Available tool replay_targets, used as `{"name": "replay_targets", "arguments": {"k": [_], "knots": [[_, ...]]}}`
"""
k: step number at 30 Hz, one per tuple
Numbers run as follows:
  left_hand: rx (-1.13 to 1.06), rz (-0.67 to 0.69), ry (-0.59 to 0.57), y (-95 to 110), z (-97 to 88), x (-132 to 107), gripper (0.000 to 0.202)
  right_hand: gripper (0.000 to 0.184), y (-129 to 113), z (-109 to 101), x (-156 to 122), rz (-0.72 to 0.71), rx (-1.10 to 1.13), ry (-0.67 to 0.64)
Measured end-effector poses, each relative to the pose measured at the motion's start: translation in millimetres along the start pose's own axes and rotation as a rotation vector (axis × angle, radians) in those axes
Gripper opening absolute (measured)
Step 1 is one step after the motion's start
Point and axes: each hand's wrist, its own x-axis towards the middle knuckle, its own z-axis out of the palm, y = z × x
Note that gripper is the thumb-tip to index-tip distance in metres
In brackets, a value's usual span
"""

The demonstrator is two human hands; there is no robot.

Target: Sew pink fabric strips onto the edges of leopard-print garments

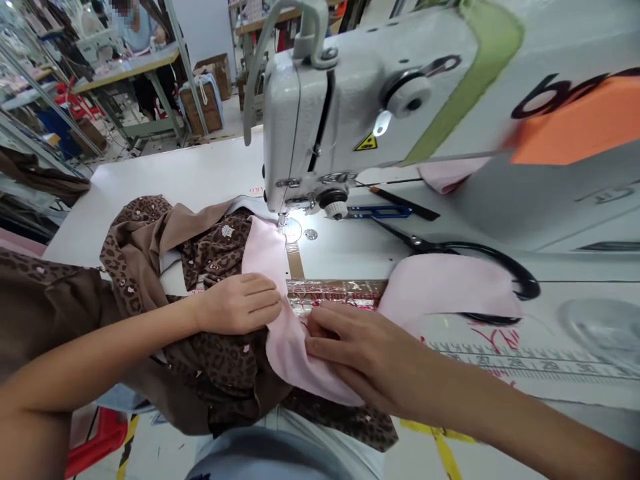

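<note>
A long pink fabric strip (265,250) runs from the sewing machine's needle area (282,221) down toward me, along the edge of a brown leopard-print garment (220,363). My left hand (243,305) lies over the strip and the print, fingers together and gripping the cloth at the strip's edge. To its right, my right hand (353,343) pinches the strip's edge between thumb and fingers. The strip's lower end curves under that hand. Plain brown cloth (185,227) is bunched with the print left of the needle.
Black scissors (450,247) lie right of the needle, partly beneath a pink fabric piece (455,283). Blue-handled snips (380,212) and a dark narrow tool (407,203) rest behind them. A printed ruler (520,360) marks the table's front. A person (140,30) sits at a far table.
</note>
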Motion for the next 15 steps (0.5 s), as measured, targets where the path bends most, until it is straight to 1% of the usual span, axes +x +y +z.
{"name": "replay_targets", "arguments": {"k": [2,3,6,8,10,12,15], "knots": [[-0.017,-0.055,0.028,7.0,-4.7,2.5,0.013,0.029,7.3,5.4,1.1,-0.062,-0.054,0.015],[-0.026,-0.106,0.014,12.5,-6.4,3.4,0.014,0.029,10.1,8.3,2.4,-0.086,-0.101,0.029],[-0.03,-0.302,-0.083,31.2,-6.8,2.4,0.013,0.027,13.8,14.5,9.2,-0.134,-0.294,0.079],[-0.05,-0.383,-0.081,38.8,-4.2,-2.0,0.012,0.028,13.5,16.1,14.0,-0.134,-0.399,0.123],[-0.102,-0.366,-0.028,38.7,-1.7,-8.3,0.01,0.029,12.6,16.5,16.5,-0.124,-0.463,0.151],[-0.154,-0.287,0.001,32.5,-1.0,-13.7,0.008,0.03,12.0,16.9,16.1,-0.139,-0.477,0.175],[-0.151,-0.195,-0.035,22.4,-3.6,-14.9,0.011,0.031,11.7,18.3,13.1,-0.168,-0.443,0.205]]}}
